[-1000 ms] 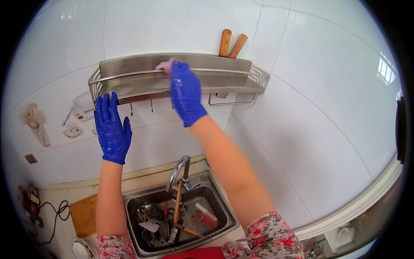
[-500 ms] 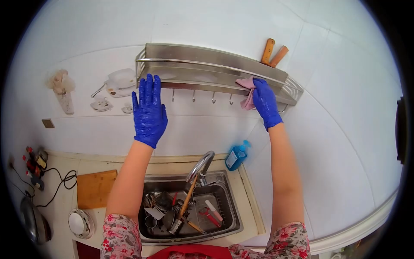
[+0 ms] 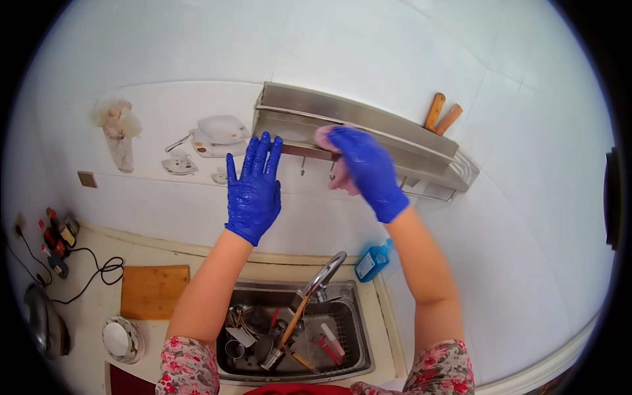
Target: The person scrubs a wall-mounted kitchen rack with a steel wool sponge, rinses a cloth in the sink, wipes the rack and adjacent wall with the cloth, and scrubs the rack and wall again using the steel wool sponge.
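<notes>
Pink cloth (image 3: 343, 179): gripped by our right hand (image 3: 370, 168) at the front of the steel shelf (image 3: 388, 133); left hand (image 3: 254, 203) spread flat near its left end. Wiping: unfinished, we judge; extent done unclear.

"Which markings could be read on inspection?"

"None. No word, brand, number or sign was legible."

"Which items bore labels?"

"A blue bottle (image 3: 375, 262) at the back right of the counter (image 3: 155, 332) carried a pale label (image 3: 366, 265). Its print was too small to tell."

"And at the far left?"

"A group of bottles (image 3: 51, 241) stood close together there. One showed a yellowish label (image 3: 66, 234), and its lettering, if any, could not be made out."
</notes>
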The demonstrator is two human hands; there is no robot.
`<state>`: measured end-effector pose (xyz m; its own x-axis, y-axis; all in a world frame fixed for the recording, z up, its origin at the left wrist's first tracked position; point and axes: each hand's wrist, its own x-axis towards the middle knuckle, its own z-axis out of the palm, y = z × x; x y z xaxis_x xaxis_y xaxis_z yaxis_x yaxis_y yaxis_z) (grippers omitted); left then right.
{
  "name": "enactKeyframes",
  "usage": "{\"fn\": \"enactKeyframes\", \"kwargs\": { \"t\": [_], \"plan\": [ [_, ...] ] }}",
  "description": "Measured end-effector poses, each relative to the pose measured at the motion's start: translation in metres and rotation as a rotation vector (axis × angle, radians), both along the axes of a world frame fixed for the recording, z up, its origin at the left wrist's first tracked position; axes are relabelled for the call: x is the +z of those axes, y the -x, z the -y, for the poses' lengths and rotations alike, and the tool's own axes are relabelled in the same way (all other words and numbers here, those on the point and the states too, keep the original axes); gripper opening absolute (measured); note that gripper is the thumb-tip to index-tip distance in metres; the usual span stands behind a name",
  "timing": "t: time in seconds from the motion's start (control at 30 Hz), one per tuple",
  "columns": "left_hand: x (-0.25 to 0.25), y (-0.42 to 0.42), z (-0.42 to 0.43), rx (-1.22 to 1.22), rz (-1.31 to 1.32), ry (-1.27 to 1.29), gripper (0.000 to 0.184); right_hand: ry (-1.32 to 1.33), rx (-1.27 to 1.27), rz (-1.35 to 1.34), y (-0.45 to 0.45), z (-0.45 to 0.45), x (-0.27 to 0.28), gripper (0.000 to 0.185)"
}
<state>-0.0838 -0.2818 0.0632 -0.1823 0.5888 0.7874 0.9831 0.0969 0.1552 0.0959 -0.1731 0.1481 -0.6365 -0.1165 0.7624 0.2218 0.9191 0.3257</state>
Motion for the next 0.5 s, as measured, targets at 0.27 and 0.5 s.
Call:
{"fn": "enactKeyframes", "kwargs": {
  "t": [0.27,0.5],
  "plan": [
    [0.004,-0.005,-0.014,-0.103,0.001,-0.114,0.079,0.085,0.125,-0.043,0.025,-0.044,0.098,0.021],
    [0.006,0.004,-0.021,-0.114,-0.051,-0.119,0.073,-0.084,-0.047,0.212,0.135,-0.056,0.105,0.007]
  ]
}}
